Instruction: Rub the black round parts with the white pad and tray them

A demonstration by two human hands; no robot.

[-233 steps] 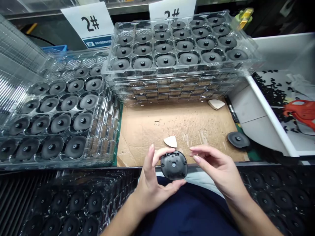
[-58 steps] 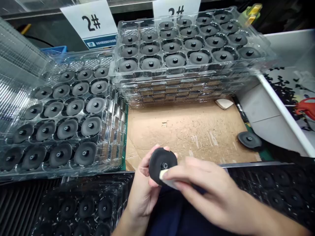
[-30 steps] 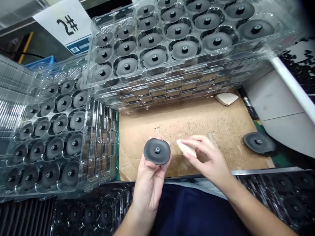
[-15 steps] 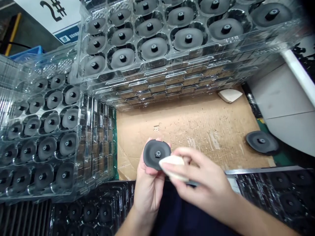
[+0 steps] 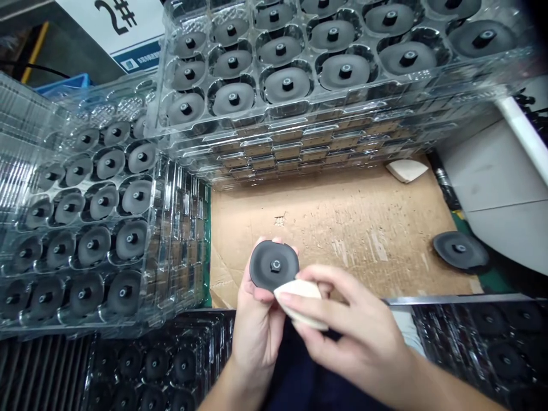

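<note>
My left hand [image 5: 257, 331] grips a round black disc [image 5: 273, 265] with a small hub in its middle, fingers curled behind it, over the near edge of a brown cardboard sheet [image 5: 342, 222]. My right hand [image 5: 346, 337] pinches a cream wedge-shaped sponge [image 5: 299, 299] and presses it against the disc's lower right rim. Both hands sit above my dark blue lap.
A stack of clear trays [image 5: 325, 97] filled with discs stands behind the cardboard, another stack [image 5: 94, 211] at the left. A loose disc [image 5: 460, 251] and a second cream wedge [image 5: 406, 170] lie at the right. Dark trays [image 5: 483, 348] run along the near edge.
One second ago the sponge was held off to the right of the disc; my right hand has brought it back against the disc's lower rim. The view shifted slightly.
</note>
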